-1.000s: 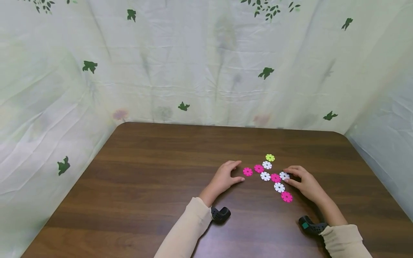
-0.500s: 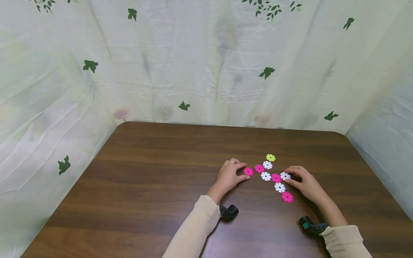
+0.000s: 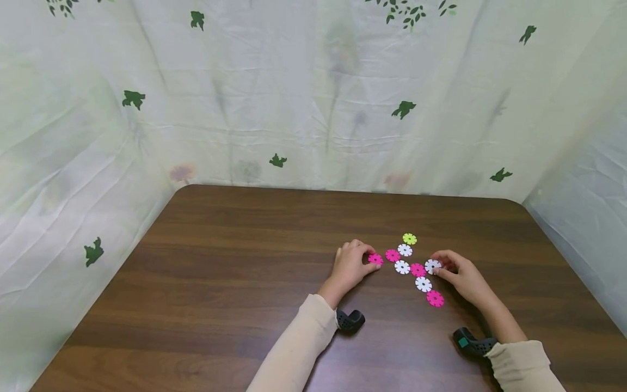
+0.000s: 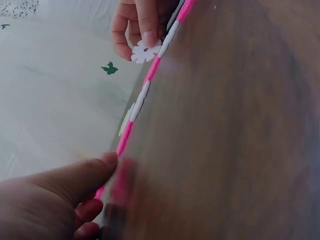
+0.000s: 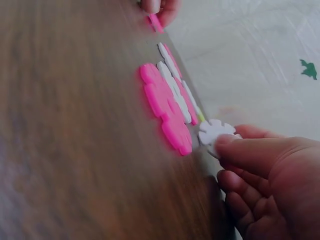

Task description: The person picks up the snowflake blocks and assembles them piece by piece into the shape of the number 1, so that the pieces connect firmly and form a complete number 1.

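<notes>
My left hand (image 3: 349, 268) pinches a pink notched plastic disc (image 3: 375, 259) between thumb and fingers, at the left end of a group of such discs. The left wrist view shows its pink edge (image 4: 99, 192) behind the thumb. On the other side, my right hand (image 3: 466, 282) pinches a white notched disc (image 3: 432, 265). That disc (image 5: 215, 131) is tilted up from the table in the right wrist view. Between the hands lie a pink disc (image 3: 392, 255), a white disc (image 3: 402, 267) and another pink disc (image 3: 418, 270), flat on the brown table (image 3: 245, 283).
Behind this row are a white disc (image 3: 405, 250) and a yellow-green disc (image 3: 409, 238). Nearer the person lie a white disc (image 3: 423, 284) and a pink disc (image 3: 435, 298). A pale curtain (image 3: 303, 98) with green bird shapes hangs behind the table.
The left hand has moved right to the leftmost pink disc and now pinches it. The right hand stays in place, with its white disc now tilted slightly.
</notes>
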The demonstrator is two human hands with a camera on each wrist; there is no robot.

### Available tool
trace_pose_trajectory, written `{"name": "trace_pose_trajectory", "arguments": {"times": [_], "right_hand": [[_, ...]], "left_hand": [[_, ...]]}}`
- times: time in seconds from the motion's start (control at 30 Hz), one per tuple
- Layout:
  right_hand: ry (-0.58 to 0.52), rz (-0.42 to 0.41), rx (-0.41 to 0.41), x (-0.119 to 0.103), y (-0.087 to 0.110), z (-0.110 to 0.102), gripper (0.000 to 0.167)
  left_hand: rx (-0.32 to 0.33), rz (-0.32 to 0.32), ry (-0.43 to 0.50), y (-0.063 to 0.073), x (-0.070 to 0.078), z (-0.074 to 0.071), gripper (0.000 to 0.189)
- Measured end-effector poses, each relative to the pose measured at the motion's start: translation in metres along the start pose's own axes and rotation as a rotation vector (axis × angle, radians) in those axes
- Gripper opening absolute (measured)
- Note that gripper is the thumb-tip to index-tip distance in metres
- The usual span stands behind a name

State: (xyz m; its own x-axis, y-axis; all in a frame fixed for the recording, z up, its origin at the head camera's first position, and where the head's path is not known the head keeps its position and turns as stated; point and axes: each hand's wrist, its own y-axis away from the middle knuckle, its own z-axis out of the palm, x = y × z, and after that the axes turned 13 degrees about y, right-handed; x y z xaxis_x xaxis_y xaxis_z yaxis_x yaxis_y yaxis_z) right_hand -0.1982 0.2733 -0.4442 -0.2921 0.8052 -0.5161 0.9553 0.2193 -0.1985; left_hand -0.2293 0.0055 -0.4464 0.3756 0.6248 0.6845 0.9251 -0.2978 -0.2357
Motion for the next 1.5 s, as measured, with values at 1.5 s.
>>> {"name": "trace_pose_trajectory", "arguments": {"times": [1.5], "right_hand": [[-0.458,-0.128,0.043,-0.103,-0.053,-0.015,0.018]], "left_hand": [[0.211,0.432,0.125,0.019,0.013,-0.095,0.028]]}}
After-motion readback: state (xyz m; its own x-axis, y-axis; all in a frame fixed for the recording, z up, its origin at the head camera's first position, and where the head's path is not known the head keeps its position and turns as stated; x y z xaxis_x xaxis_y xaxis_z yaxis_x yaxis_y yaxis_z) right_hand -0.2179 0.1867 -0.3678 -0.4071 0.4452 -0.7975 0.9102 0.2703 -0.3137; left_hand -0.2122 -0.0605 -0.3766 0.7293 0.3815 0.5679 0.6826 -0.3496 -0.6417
